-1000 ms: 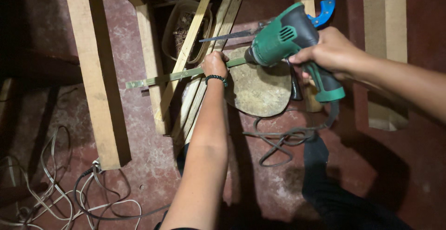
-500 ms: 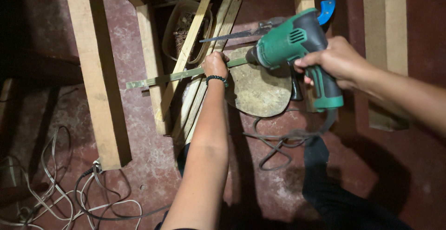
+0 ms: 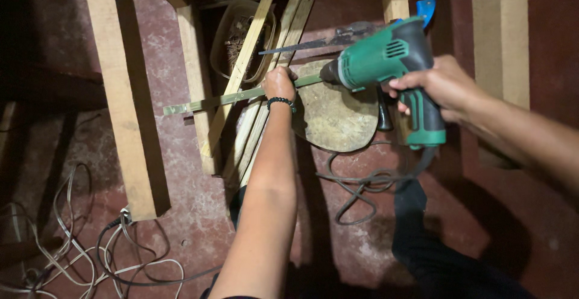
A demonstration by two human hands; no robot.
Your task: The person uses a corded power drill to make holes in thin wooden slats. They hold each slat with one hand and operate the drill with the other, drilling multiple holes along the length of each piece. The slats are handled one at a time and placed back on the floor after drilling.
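Near the upper middle of the frame, the left hand (image 3: 279, 83) is clenched around a thin green strip (image 3: 232, 98) that runs from the left-centre of the picture, where its free end sticks out past a pale wooden post, across to the nose of a green power drill (image 3: 386, 63). A dark beaded bracelet (image 3: 281, 101) circles that wrist. The right hand (image 3: 440, 85), at the upper right, grasps the drill by its handle, fingers wrapped round the grip; the drill's body points left, and its front end meets the right end of the strip. Just below the drill and the left hand lies a rounded, worn wooden slab (image 3: 338, 118), and the strip passes over its upper edge. Several narrow wooden slats (image 3: 265, 94) lean diagonally under the left wrist, reaching toward the top of the frame. Behind them, at top centre, sits a pale tub (image 3: 232, 33) with dark bits inside, too dim to tell apart. A hand saw blade (image 3: 319, 42) lies above the drill, partly hidden by it. A grey cord (image 3: 362, 184) loops on the reddish floor (image 3: 199, 226) under the drill, and a tangle of pale wires (image 3: 90, 257) lies at the lower left.
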